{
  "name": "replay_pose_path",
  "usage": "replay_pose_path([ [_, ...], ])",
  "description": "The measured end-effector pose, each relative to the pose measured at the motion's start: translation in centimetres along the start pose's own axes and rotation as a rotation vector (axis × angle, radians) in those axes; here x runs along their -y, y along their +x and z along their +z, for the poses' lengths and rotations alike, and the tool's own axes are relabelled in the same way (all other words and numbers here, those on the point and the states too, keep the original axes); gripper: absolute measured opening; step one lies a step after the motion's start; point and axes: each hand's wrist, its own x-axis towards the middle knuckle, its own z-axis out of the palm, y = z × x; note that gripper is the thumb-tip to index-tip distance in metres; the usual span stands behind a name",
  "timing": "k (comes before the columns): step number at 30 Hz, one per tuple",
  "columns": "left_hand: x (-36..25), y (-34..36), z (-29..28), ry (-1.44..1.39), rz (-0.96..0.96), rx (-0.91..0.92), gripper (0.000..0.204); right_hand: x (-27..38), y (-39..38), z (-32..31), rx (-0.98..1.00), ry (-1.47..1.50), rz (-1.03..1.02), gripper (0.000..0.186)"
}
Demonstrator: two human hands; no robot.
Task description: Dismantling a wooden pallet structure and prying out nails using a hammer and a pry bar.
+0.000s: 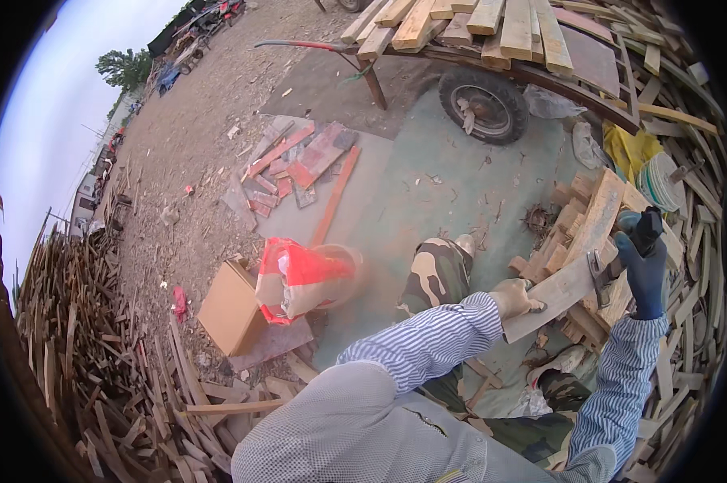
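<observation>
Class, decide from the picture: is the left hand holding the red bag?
No, the left hand grips a flat board, apart from the red bag.

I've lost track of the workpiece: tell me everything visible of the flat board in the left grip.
The flat board looks like plain wood, pale grey-brown, thin and straight-edged. In the picture it slants from lower left to upper right, overlapping the timber pieces behind it. The left grip holds its left end; a tool's metal head appears across its right end, contact unclear.
</observation>
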Motion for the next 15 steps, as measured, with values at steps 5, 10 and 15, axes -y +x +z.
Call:
replay_pose_path([
  [5,-0.1,-0.3,0.0,0.114,0.051,-0.116,0.078,-3.2,2.1,1.9,-0.210,0.324,0.147,0.016],
  [10,1.6,0.6,-2.6,0.148,0.031,-0.166,0.073,-0.5,6.0,4.9,-0.193,0.475,0.130,0.015],
  [15,2.3,1.3,-2.4,0.039,0.101,-0.218,0.065,-2.7,7.4,1.4,-0.276,0.542,0.182,0.019],
])
